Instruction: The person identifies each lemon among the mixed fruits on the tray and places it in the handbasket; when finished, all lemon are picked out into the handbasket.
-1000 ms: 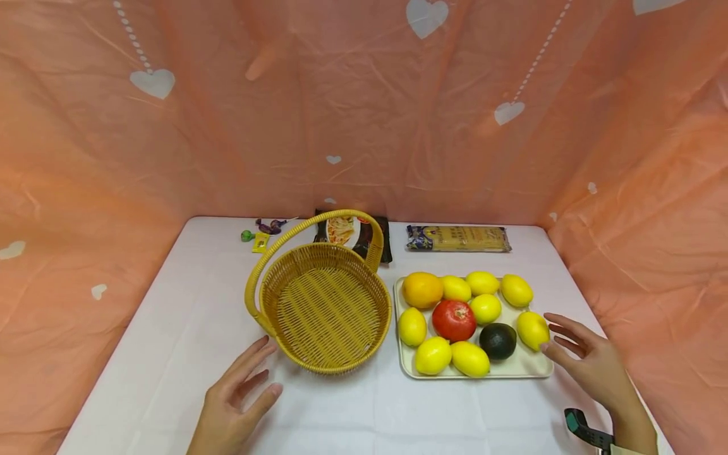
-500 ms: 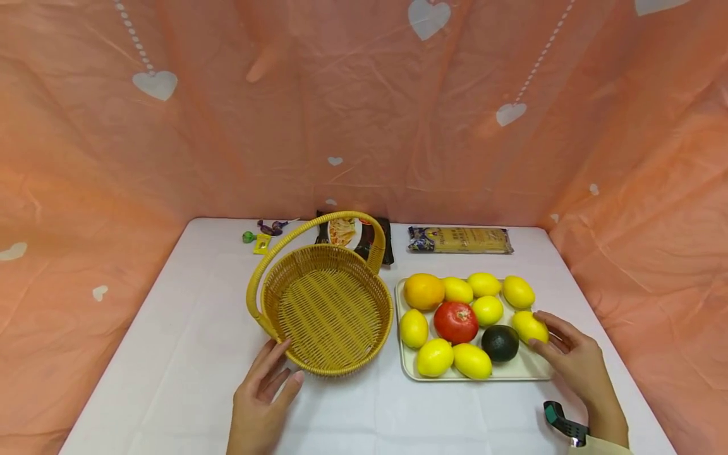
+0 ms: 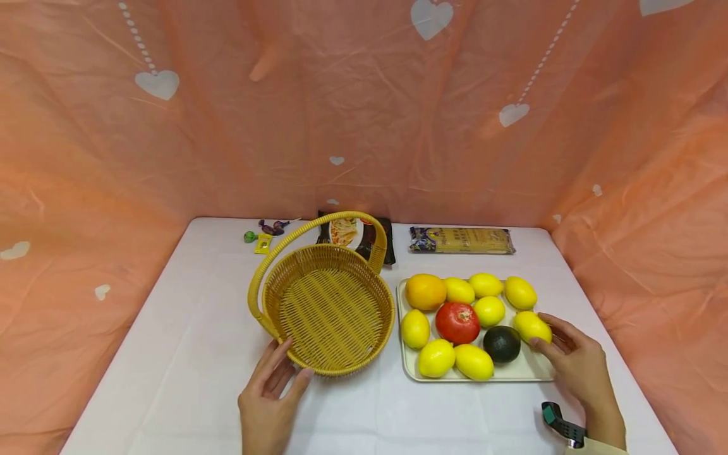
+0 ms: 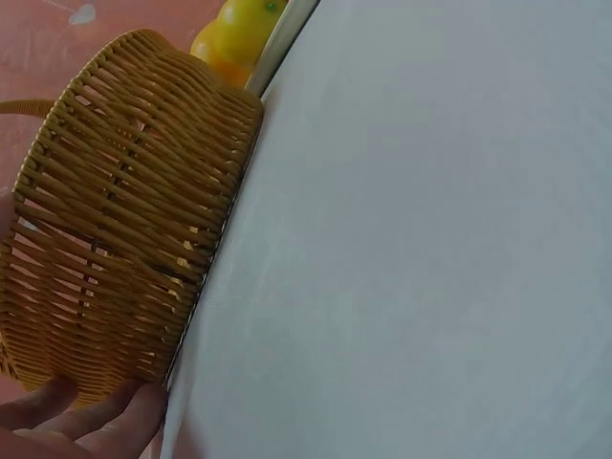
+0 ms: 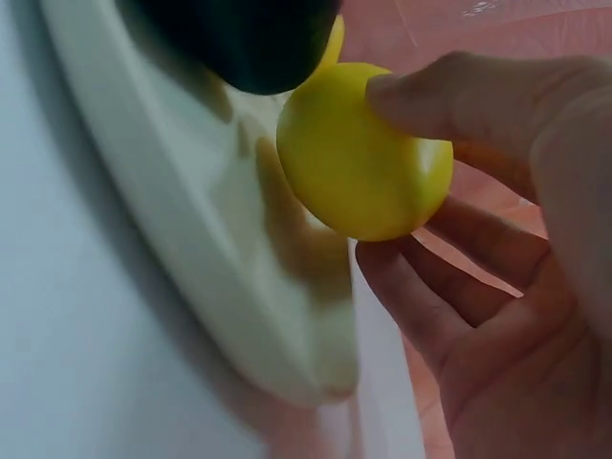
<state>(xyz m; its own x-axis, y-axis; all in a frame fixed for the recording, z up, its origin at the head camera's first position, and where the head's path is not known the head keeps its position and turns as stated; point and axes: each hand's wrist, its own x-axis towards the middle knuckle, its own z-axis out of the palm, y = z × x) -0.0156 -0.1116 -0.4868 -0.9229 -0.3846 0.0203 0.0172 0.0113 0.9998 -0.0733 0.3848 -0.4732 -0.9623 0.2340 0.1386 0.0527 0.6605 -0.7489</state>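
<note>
A round yellow wicker basket (image 3: 330, 316) with an arched handle stands mid-table with nothing inside. At its front left, my left hand (image 3: 270, 398) touches it, the index fingertip at the rim and the thumb along the near side. In the left wrist view, several fingers (image 4: 124, 421) rest against the woven outer wall. My right hand (image 3: 582, 360) pinches a lemon (image 3: 532, 327) at the right end of a cream tray (image 3: 534, 370). The right wrist view has the thumb on top of this lemon (image 5: 354, 163) and fingers beneath; a dark avocado (image 5: 249, 38) is close by.
Also in the tray are several lemons (image 3: 436, 358), an orange (image 3: 425, 291), and a red pomegranate (image 3: 457, 323). Behind lie a noodle packet (image 3: 462, 241), a black food bag (image 3: 352, 232), purple-wrapped lollipops (image 3: 274, 227) and a yellow sweet (image 3: 263, 244). Orange curtains surround the table.
My left hand has moved right and forward, onto the basket's edge. My right hand has moved left and taken hold of the rightmost lemon, which has shifted slightly.
</note>
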